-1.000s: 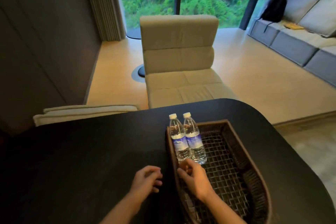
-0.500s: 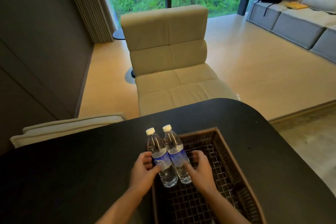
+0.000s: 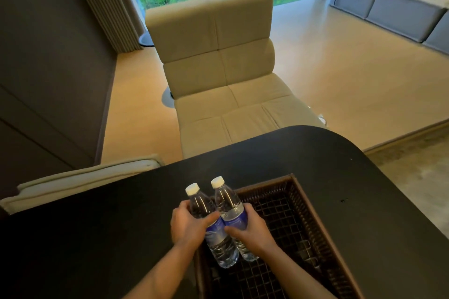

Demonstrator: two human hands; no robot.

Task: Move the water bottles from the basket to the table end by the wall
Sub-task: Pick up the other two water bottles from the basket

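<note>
Two clear water bottles with white caps and blue labels stand side by side at the near-left corner of a dark woven basket (image 3: 313, 211) on the black table (image 3: 97, 238). My left hand (image 3: 188, 226) is wrapped around the left bottle (image 3: 202, 206). My right hand (image 3: 250, 228) grips the right bottle (image 3: 229, 204). Both bottles lean slightly away from me, and their bases show above the basket's wire floor. The dark wall (image 3: 48, 68) runs along the left.
A beige lounge chair (image 3: 218, 68) stands just beyond the table's far edge. A second beige chair back (image 3: 80, 179) presses against the table on the left. A grey sofa (image 3: 401, 9) lines the far right. The table's right end is rounded.
Both hands went from resting at the basket's near rim to closing around the two bottles. The bottles now appear raised slightly, and the view has tilted downward.
</note>
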